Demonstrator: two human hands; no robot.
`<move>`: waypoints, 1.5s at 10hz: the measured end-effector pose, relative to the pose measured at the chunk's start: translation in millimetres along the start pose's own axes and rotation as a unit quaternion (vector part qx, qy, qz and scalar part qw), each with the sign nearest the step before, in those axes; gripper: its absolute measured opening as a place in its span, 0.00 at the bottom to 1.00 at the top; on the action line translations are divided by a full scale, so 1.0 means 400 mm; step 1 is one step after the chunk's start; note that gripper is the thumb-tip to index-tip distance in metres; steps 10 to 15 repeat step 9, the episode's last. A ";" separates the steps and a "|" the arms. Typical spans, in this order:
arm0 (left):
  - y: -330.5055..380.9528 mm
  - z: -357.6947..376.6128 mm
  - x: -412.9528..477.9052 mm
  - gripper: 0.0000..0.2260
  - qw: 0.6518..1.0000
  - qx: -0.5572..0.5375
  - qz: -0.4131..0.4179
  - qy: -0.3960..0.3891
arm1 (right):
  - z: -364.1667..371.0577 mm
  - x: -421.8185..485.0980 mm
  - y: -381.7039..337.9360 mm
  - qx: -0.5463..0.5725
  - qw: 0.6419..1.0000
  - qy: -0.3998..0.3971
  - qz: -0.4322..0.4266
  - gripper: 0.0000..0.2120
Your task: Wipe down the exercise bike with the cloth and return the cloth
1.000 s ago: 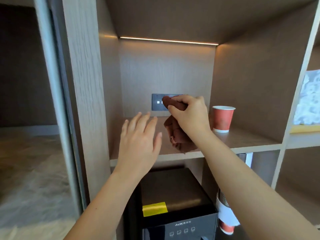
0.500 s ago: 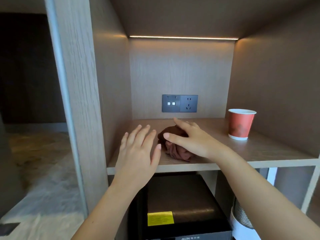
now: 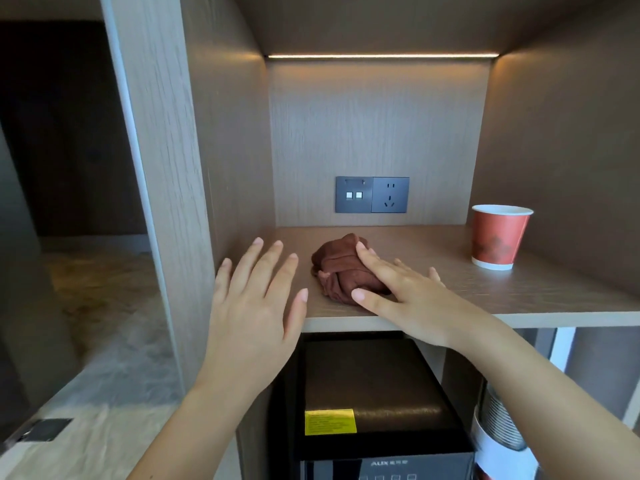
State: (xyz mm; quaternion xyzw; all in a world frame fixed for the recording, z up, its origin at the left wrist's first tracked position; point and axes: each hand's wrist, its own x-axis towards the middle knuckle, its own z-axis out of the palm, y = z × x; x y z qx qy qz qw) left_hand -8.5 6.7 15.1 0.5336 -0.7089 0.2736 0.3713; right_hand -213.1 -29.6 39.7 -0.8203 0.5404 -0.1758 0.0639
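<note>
A crumpled brown cloth (image 3: 341,268) lies on the wooden shelf (image 3: 433,271) near its front edge. My right hand (image 3: 405,296) rests flat beside and partly over the cloth's right side, fingers spread, not gripping it. To the left of the cloth hovers my left hand (image 3: 256,299), fingers apart and palm down, holding nothing. The exercise bike is out of view.
A red paper cup (image 3: 498,237) stands at the shelf's right. A grey socket panel (image 3: 372,195) sits on the back wall. Below the shelf is a black appliance (image 3: 374,403) with a yellow label, and a stack of cups (image 3: 498,434) to its right. A wooden upright (image 3: 173,168) borders the left.
My right hand lowered the cloth from in front of the socket onto the shelf and let it go, its fingers now flat. The camera moved closer to the shelf.
</note>
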 end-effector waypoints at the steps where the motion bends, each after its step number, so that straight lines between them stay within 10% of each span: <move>1: -0.021 -0.015 -0.015 0.21 1.000 0.015 0.009 0.011 | 0.019 0.050 -0.034 -0.033 0.999 -0.031 0.001 0.32; 15: -0.065 -0.034 -0.057 0.18 0.994 0.096 0.012 0.058 | 0.059 0.157 -0.135 -0.028 0.999 -0.042 -0.014 0.36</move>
